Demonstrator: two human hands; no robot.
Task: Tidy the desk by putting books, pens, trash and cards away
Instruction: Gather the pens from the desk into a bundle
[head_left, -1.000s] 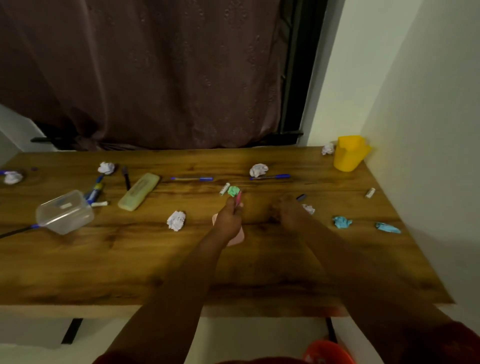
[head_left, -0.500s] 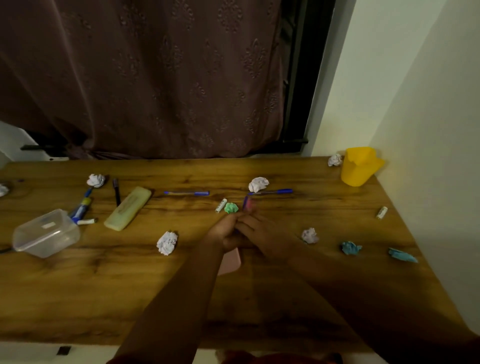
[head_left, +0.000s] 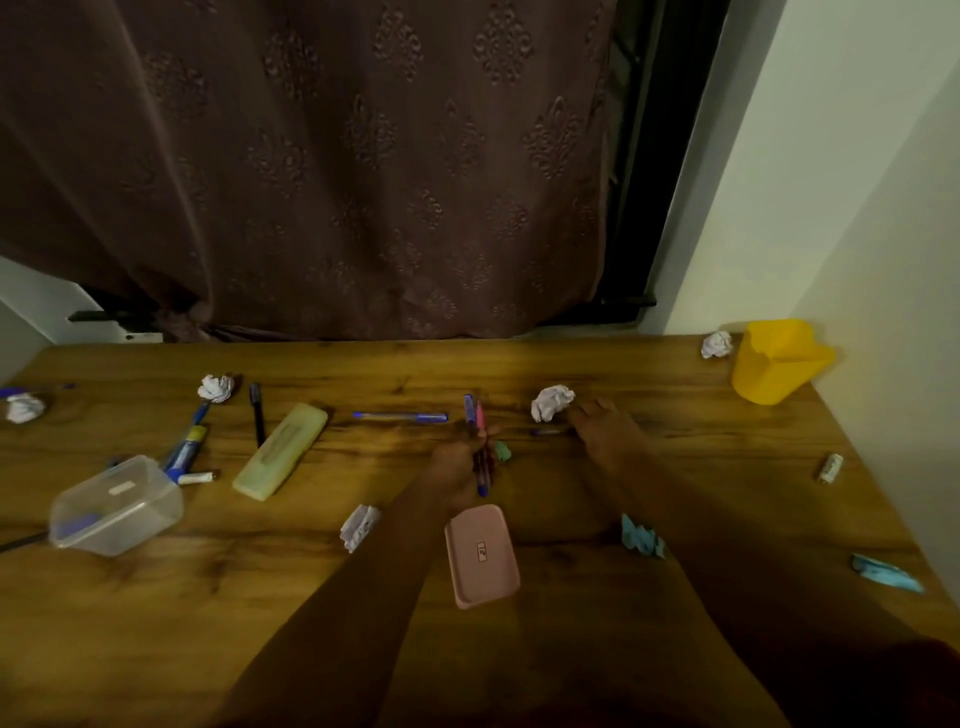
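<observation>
My left hand (head_left: 457, 462) grips a pink pen and a blue pen (head_left: 478, 426) together, tips pointing away from me, above the wooden desk (head_left: 519, 649). A green paper ball (head_left: 503, 451) lies just right of that hand. My right hand (head_left: 605, 428) reaches over a blue pen (head_left: 548, 431) lying beside a white paper ball (head_left: 551, 401); its fingers are spread and touch the pen's right end. Another blue pen (head_left: 400, 416) lies left of my left hand. A pink case (head_left: 482, 556) sits between my forearms.
A yellow cup (head_left: 776, 366) stands at the back right with a paper ball (head_left: 717, 344) beside it. A clear plastic box (head_left: 117, 506), a yellow-green pencil case (head_left: 280, 451), a black pen (head_left: 256, 414), markers (head_left: 184, 449) and paper balls (head_left: 216, 387) lie left. Blue scraps (head_left: 642, 537) lie right.
My right hand has left my left hand and moved right and away to the blue pen by the white paper ball. My left hand now holds a blue pen along with the pink one.
</observation>
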